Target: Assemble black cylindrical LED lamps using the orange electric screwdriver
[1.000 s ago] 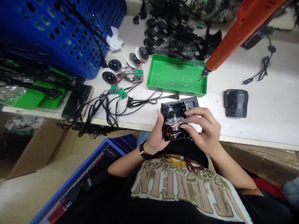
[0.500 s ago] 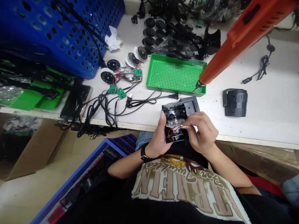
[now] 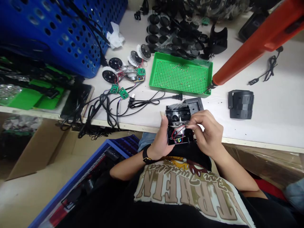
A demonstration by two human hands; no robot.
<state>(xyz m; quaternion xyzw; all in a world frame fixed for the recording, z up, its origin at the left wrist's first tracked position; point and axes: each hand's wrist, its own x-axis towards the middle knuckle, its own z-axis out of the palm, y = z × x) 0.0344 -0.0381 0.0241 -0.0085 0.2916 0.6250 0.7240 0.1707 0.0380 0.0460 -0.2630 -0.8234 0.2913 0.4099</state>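
Observation:
My left hand (image 3: 161,139) is wrapped round the side of an opened black plastic lamp housing (image 3: 177,111), its thumb up along the left edge. Inside the housing sit a clear plastic disc (image 3: 177,123), seen nearly edge-on, a pale round motor-like part (image 3: 180,130), red wires (image 3: 174,134) and a small circuit board (image 3: 180,139). The thumb and forefinger of my right hand (image 3: 206,131) pinch the right edge of the clear disc; the fingertips partly hide the grip. Behind the housing lies a dark grey shell piece (image 3: 194,104) on the bench.
A green perforated tray (image 3: 166,85) holds small screws. An orange electric screwdriver (image 3: 247,57) hangs over its right end. Further right stands a closed black lamp (image 3: 241,104). Wired green circuit boards (image 3: 123,93) and black cables (image 3: 106,107) lie left, beside a blue crate (image 3: 78,41).
The clear disc has tipped from showing its face to nearly edge-on, and a small metal shaft now shows above it. The screwdriver has swung slightly right in view. My left hand keeps its hold.

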